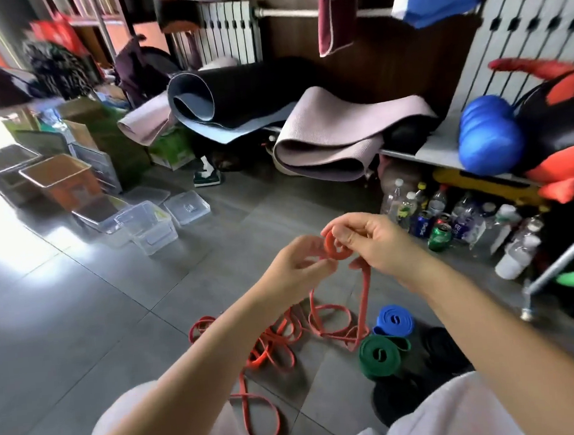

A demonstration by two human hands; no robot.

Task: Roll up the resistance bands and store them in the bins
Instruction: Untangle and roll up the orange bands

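Together both hands point(300, 267) point(376, 241) pinch the red band's point(336, 247) small coil.

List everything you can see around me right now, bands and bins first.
red resistance band: count unclear, small coil between the hands, rest in loose loops on the floor
blue rolled band: one, floor, right of the loops
green rolled band: one, floor, nearer than the blue
dark rolls: count unclear, black, right of the green
clear plastic bins: several, floor, left
orange bin: one, far left
yoga mats: several, pink and black, rolled, low shelf behind
bottles and cans: many, floor under right shelf
left hand: holds the coil
right hand: pinches the coil
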